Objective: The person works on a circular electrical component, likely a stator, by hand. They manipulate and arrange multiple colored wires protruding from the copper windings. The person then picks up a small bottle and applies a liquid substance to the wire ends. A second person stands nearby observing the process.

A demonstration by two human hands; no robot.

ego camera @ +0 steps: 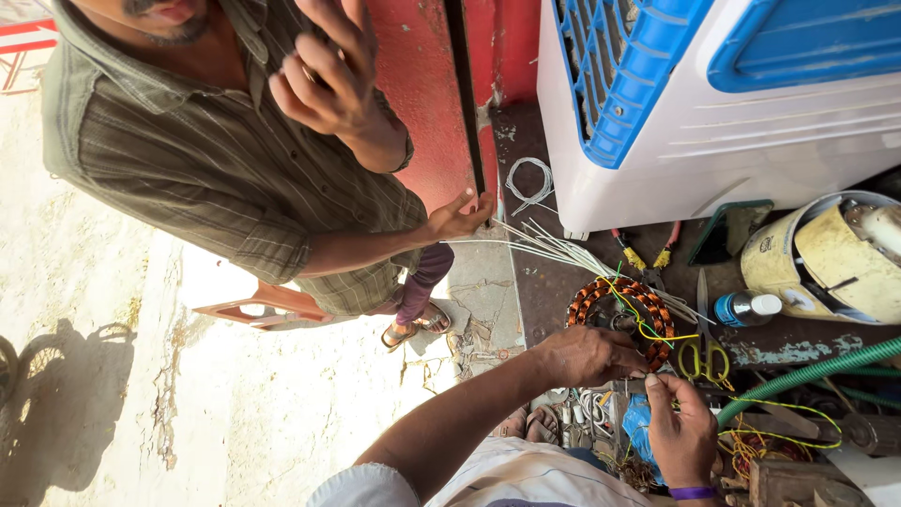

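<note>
Copper windings of a ring-shaped motor stator [624,314] sit on the dark workbench [549,282], at about 4 o'clock from the middle of the view, with the person's left hand [589,355] resting on its lower rim, fingers curled over the coil; whether they actually clamp it cannot be told. The right hand [680,432], at 5 o'clock, wears a purple wristband and pinches a thin yellow-green wire [657,330] between thumb and forefinger, the other fingers folded in. That wire loops up across the stator. A bundle of white sleeved leads [554,249] fans out from the stator toward 10 o'clock. Yellow-handled scissors [704,352] lie just beside the stator at its 3 o'clock, and a small bottle with a blue label [746,308] lies past them. A green hose [807,374] runs along the bench toward 3 o'clock. A white and blue air cooler [704,103] stands at 1 o'clock. Another person in a striped olive shirt [206,160] stands at 10 o'clock, one hand raised, the other touching the red door frame [427,84]
</note>
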